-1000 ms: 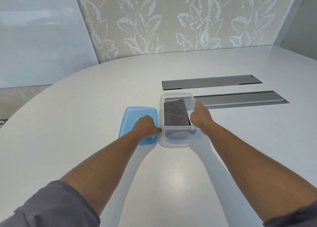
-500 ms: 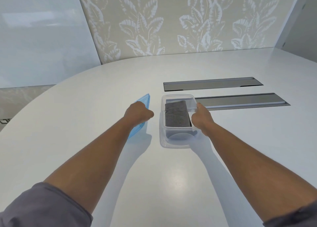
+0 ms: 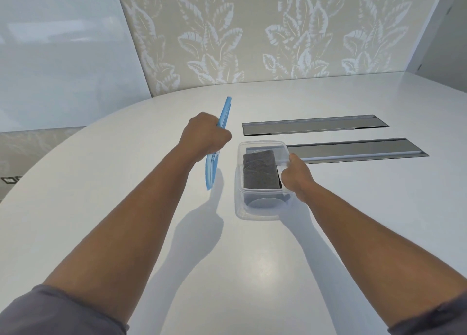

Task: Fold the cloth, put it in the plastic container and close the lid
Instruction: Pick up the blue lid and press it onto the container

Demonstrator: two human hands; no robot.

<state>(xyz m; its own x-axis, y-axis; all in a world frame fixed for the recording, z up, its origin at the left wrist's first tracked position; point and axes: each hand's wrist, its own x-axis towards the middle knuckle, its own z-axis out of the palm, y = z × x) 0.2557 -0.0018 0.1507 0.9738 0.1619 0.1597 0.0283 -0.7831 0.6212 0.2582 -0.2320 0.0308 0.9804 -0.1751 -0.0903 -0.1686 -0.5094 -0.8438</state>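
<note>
A clear plastic container (image 3: 239, 183) stands open on the white table (image 3: 101, 195). A folded dark grey cloth (image 3: 260, 169) lies inside it. My right hand (image 3: 297, 176) grips the container's right rim. To the left, my left hand (image 3: 204, 136) is closed on the blue lid (image 3: 213, 168), which is raised off the table and stands almost on edge, apart from the container.
Two long grey metal cable hatches (image 3: 316, 125) (image 3: 358, 150) are set into the table behind and to the right of the container. A leaf-patterned wall (image 3: 278, 31) rises behind the table's far edge.
My left hand has picked the blue lid up from flat on the table and tilted it nearly upright. My right hand has stayed on the container's rim.
</note>
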